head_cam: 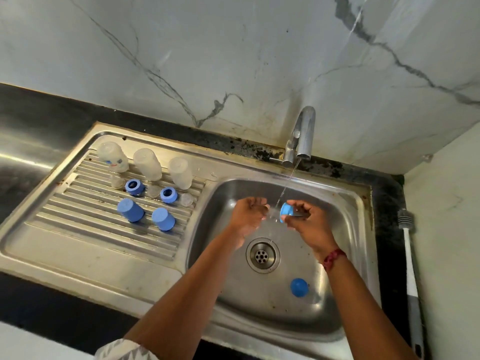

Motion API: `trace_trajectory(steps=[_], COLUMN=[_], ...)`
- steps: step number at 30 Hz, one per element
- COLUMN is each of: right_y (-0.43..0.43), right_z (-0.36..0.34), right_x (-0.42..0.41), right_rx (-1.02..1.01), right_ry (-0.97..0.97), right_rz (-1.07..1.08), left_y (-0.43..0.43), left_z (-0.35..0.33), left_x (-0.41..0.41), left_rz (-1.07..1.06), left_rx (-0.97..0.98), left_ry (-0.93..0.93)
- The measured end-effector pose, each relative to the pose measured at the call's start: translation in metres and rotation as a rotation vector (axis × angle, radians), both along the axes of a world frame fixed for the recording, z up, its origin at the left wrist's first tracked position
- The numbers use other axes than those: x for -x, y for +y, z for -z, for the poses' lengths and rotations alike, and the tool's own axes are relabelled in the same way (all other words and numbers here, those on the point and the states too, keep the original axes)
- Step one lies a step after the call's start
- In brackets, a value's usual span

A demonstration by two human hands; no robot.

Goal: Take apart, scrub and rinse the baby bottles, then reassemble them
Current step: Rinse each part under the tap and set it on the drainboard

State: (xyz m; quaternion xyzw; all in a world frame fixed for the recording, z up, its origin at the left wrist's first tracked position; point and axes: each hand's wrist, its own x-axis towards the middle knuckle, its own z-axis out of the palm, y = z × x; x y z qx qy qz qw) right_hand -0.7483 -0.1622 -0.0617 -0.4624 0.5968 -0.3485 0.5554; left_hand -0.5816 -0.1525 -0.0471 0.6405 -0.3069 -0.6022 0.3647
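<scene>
My right hand grips a blue bottle collar ring under the running water from the tap. My left hand is beside it, fingers curled at a clear teat that pokes from the ring. Three clear bottle bodies stand upside down on the draining board. In front of them lie two blue rings, clear teats and two blue caps. Another blue cap lies in the sink basin.
A bottle brush with a white and grey handle lies on the dark counter right of the sink. The drain is in the basin's middle. A marble wall rises behind the tap.
</scene>
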Motion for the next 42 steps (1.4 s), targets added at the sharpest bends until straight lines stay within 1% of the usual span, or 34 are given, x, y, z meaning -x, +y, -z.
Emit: trace_trajectory(steps=[1, 2, 4, 5, 6, 8, 9, 10, 13, 17, 19, 22, 24, 27, 30, 32, 36, 38, 42], right_y=[0.007, 0.012, 0.022, 0.026, 0.031, 0.039, 0.042, 0.045, 0.053, 0.06, 0.06, 0.062, 0.064, 0.065, 0.061, 0.056, 0.048, 0.044, 0.035], right_z=[0.0, -0.001, -0.003, -0.003, -0.001, 0.007, 0.01, 0.011, 0.007, 0.004, -0.003, -0.023, -0.04, -0.065, -0.08, -0.085, -0.095, -0.099, -0.09], right_x=[0.002, 0.004, 0.007, 0.006, 0.004, 0.0, -0.002, -0.005, -0.016, -0.042, -0.058, -0.086, -0.11, -0.149, -0.195, -0.228, -0.29, -0.317, -0.373], right_rx=[0.001, -0.009, -0.072, -0.1, -0.107, -0.059, -0.051, -0.055, -0.083, -0.075, -0.073, -0.029, 0.018, 0.111, 0.231, 0.288, 0.386, 0.415, 0.482], right_ry=[0.037, 0.01, -0.148, -0.186, -0.141, 0.105, 0.174, 0.166, -0.009, -0.085, -0.154, -0.256, -0.265, -0.21, -0.108, -0.016, 0.132, 0.186, 0.342], right_rz=[-0.036, -0.055, -0.057, -0.062, -0.078, -0.149, -0.163, -0.16, -0.144, -0.214, -0.212, -0.189, -0.208, -0.267, -0.306, -0.333, -0.398, -0.439, -0.546], left_y=[0.008, 0.014, 0.029, 0.037, 0.045, 0.057, 0.064, 0.069, 0.082, 0.095, 0.099, 0.102, 0.105, 0.108, 0.11, 0.111, 0.115, 0.117, 0.115], left_z=[0.002, 0.004, 0.008, 0.009, 0.01, 0.012, 0.013, 0.014, 0.011, -0.003, -0.012, -0.031, -0.048, -0.072, -0.085, -0.086, -0.07, -0.061, -0.046], left_x=[-0.002, -0.005, -0.013, -0.017, -0.021, -0.026, -0.029, -0.031, -0.039, -0.058, -0.071, -0.094, -0.112, -0.144, -0.188, -0.223, -0.286, -0.308, -0.347], left_rz=[0.003, 0.005, 0.0, -0.005, -0.012, -0.026, -0.033, -0.042, -0.07, -0.102, -0.113, -0.205, -0.31, -0.457, -0.638, -0.773, -0.994, -1.042, -1.064], left_rx=[-0.003, -0.009, -0.037, -0.05, -0.061, -0.066, -0.062, -0.054, -0.031, 0.01, 0.045, 0.119, 0.174, 0.262, 0.296, 0.295, 0.218, 0.175, 0.117], left_ry=[-0.032, -0.05, -0.043, -0.028, -0.018, -0.017, -0.026, -0.04, -0.077, -0.104, -0.099, -0.003, 0.08, 0.166, 0.158, 0.143, 0.148, 0.181, 0.232])
